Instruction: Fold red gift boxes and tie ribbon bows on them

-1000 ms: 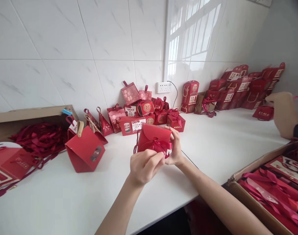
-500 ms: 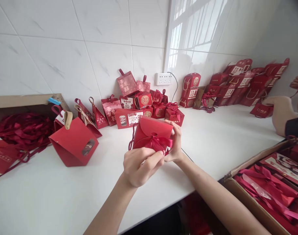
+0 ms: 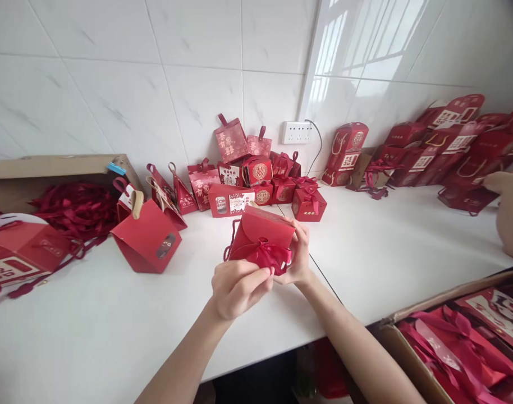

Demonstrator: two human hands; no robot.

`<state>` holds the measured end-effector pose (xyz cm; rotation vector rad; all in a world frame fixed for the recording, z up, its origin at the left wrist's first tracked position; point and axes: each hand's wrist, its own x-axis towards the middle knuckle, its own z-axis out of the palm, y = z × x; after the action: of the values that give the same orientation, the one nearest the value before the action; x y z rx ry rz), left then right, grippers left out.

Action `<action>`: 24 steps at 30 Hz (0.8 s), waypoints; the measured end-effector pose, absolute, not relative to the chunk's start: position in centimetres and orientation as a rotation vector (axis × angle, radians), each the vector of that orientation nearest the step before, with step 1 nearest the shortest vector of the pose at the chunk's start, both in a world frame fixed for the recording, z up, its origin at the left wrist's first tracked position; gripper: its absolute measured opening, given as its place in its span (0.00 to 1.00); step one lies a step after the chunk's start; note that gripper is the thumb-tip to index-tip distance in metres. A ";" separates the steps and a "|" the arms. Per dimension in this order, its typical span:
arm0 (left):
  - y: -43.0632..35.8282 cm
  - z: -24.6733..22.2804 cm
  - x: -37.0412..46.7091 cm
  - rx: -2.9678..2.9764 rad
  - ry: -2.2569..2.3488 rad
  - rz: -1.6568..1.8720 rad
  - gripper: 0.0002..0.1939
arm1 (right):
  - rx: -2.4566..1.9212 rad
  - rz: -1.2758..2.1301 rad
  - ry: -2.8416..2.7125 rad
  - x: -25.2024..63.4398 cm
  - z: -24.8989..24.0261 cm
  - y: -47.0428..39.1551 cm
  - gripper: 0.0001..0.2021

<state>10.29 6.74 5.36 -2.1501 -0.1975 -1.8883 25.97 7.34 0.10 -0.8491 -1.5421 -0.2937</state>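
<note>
Head view: found red box (image 3: 256, 233) held over bench (image 3: 147, 336) at centre, gripped at its right side by right hand (image 3: 297, 259) and pinched at its ribbon bow (image 3: 268, 254) by left hand (image 3: 239, 289). Noted clustered boxes (image 3: 256, 171) far behind, partly screened by it; peaked box (image 3: 141, 238) and ribbon-filled carton (image 3: 58, 165) to left; open carton (image 3: 445, 301) at near right; another person's hand (image 3: 510, 207) at far right.

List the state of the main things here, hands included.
Held red gift box: front flap down
Ribbon bow: formed, on box's front
Left hand: pinching at ribbon bow
Right hand: gripping box's right side
Tan-handled gift box: closed, upright
Left carton: open, ribbon pile inside
Right carton: open, packed with ribboned boxes
</note>
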 end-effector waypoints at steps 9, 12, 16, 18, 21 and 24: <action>3.6 8.7 11.3 -2.220 -0.350 -1.808 0.05 | -0.764 -0.223 -1.507 26.1 3.0 5.4 0.45; 1.9 10.7 11.2 -2.318 -0.443 -1.754 0.06 | -0.809 -0.089 -1.465 25.6 4.5 3.0 0.44; -0.2 12.7 10.8 -2.425 -0.469 -1.726 0.06 | -0.882 -0.033 -1.412 25.0 5.8 -0.2 0.43; -1.2 13.2 10.5 -2.455 -0.407 -1.743 0.06 | -0.879 -0.038 -1.414 25.0 6.5 -1.7 0.44; -2.7 13.8 9.8 -2.488 -0.311 -1.765 0.07 | -0.906 -0.023 -1.435 25.0 7.8 -3.9 0.46; -4.1 14.2 8.8 -2.517 -0.258 -1.753 0.08 | -0.946 -0.040 -1.445 24.3 8.9 -6.1 0.47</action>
<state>8.78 -4.15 14.17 -2.5173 -0.2580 -1.7534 24.32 -6.12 8.86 -0.9455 -1.4448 -0.0398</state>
